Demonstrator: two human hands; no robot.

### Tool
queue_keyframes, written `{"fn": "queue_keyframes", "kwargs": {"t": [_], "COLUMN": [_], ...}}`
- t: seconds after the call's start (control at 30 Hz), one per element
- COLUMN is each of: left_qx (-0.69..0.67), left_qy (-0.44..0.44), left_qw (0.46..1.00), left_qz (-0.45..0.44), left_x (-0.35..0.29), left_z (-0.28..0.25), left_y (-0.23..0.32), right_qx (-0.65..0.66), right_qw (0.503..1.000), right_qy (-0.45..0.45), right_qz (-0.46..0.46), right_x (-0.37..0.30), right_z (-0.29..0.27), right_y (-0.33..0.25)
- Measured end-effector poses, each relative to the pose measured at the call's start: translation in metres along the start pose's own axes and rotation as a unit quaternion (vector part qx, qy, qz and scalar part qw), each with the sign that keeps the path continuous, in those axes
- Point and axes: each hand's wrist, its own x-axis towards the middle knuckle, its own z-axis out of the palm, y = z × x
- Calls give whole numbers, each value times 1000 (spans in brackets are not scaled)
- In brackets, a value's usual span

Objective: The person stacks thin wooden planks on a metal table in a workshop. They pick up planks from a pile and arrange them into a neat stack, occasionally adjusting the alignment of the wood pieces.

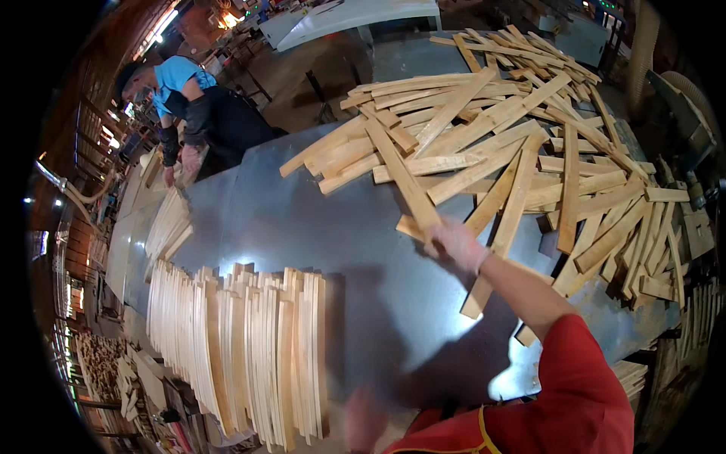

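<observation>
Diagonally, slat (401, 170) runs up-left.

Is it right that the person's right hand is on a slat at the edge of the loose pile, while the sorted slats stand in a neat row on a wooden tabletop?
Not quite. The right hand does grip a slat at the edge of the loose pile, and the neat row is there, but the tabletop is grey sheet metal, not wood. The head view shows this.
</observation>
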Motion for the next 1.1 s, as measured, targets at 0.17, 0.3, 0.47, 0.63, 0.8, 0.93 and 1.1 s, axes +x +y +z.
{"fn": "queue_keyframes", "kwargs": {"t": [0.17, 0.3, 0.47, 0.63, 0.8, 0.93, 1.1], "left_qx": [-371, -625, -471, -15, -248, -542, -665], "left_qy": [-90, -101, -41, 182, 18, 7, 66], "left_qw": [924, 758, 870, 983, 953, 810, 714], "left_qz": [-2, -153, -138, 1, -174, -226, -209], "left_x": [70, 110, 68, -11, -20, 18, 39], "left_z": [10, 27, 35, 0, -35, -32, -7], "left_y": [8, 12, -56, -98, -87, -58, -30], "right_qx": [352, 145, 168, -225, -358, -365, -393], "right_qw": [890, 886, 951, 942, 873, 878, 908], "right_qy": [-178, -370, -255, 192, 312, 304, 87], "right_qz": [228, 239, 59, 156, 116, 60, -117], "right_x": [-224, -304, -297, -227, -159, -156, -236], "right_z": [99, 157, 124, 39, 28, 30, 106], "right_y": [-4, 5, 66, 37, 25, 48, 36]}}
